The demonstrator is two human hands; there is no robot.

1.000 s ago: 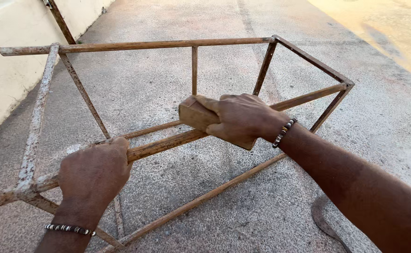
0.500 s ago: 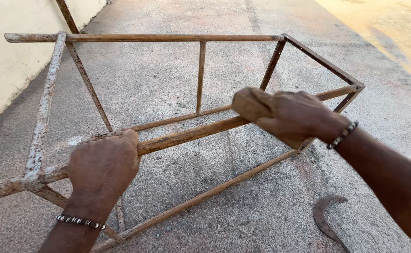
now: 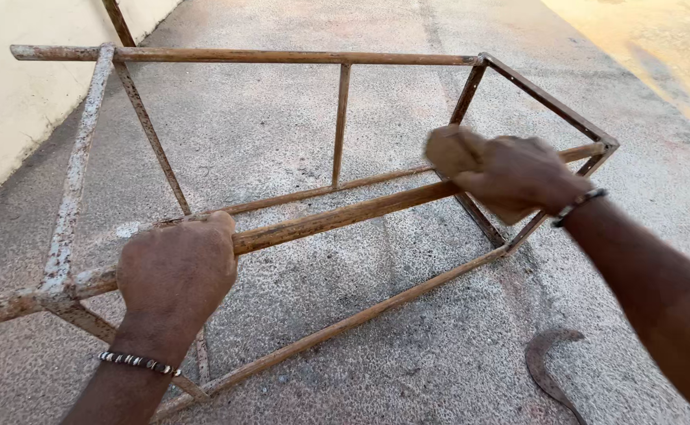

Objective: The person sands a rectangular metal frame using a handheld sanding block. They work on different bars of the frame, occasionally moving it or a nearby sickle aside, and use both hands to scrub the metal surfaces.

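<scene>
Frame [image 3: 337,126], one of them, rusty metal, box-shaped and open on all sides, sits on the concrete [image 3: 298,118] right in front of the person. It's made of thin bars, with flaky whitish patches on the left end and plain brown rust everywhere else. I count four long rails running left to right: two up top, two down on the ground. One upright strut stands in the middle of the far side, and a slanted brace crosses the left end.

Two hands on it. Left hand [image 3: 176,271] is closed in a fist around the near top rail [image 3: 337,216], close to the left end, knuckles up. Right hand [image 3: 510,175] is on the same rail further along, near the right end, fingers clamped over a brownish pad [image 3: 449,149] that's pressed against the bar. Can't really tell what the pad is, some worn scrap of abrasive or cloth by the look of it. Each wrist has one beaded bracelet, so two total: left one [image 3: 138,362], right one [image 3: 577,206].

One curved bit of metal [image 3: 548,364] lies flat on the concrete just beside the frame's near right corner, apart from it and under the right forearm. A pale wall [image 3: 14,94] runs along the left side, near the frame's left end. One more rusty bar [image 3: 117,20] leans up by that wall at the top edge.
</scene>
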